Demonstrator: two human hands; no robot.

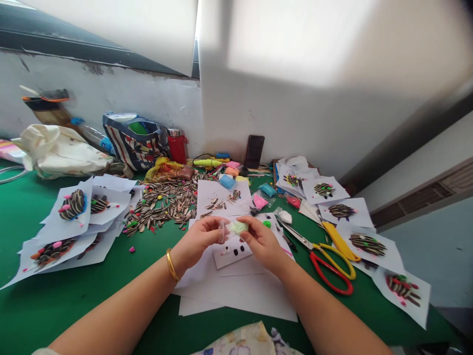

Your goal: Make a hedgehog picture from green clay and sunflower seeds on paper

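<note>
My left hand (197, 242) pinches the clear plastic of a small packet of pale green modelling clay (237, 227). The fingers of my right hand (265, 245) close on the packet's other end. Directly beneath lies a white card (231, 255) with black oval spots and small pink dabs, partly covered by my hands. It rests on a stack of white paper sheets (240, 293). A bright green clay ball (266, 224) sits just beyond my right hand. Behind the packet, striped seeds lie on another white sheet (207, 190) with a blue clay packet (227, 181).
Striped sunflower seeds (168, 203) are heaped left of centre. Scissors (334, 266) and a yellow cutter (340, 241) lie to my right. Seed-decorated papers (76, 236) pile up at left, with more seed pictures (369, 244) at right. A phone (254, 152) leans on the wall beyond a red bottle (177, 147).
</note>
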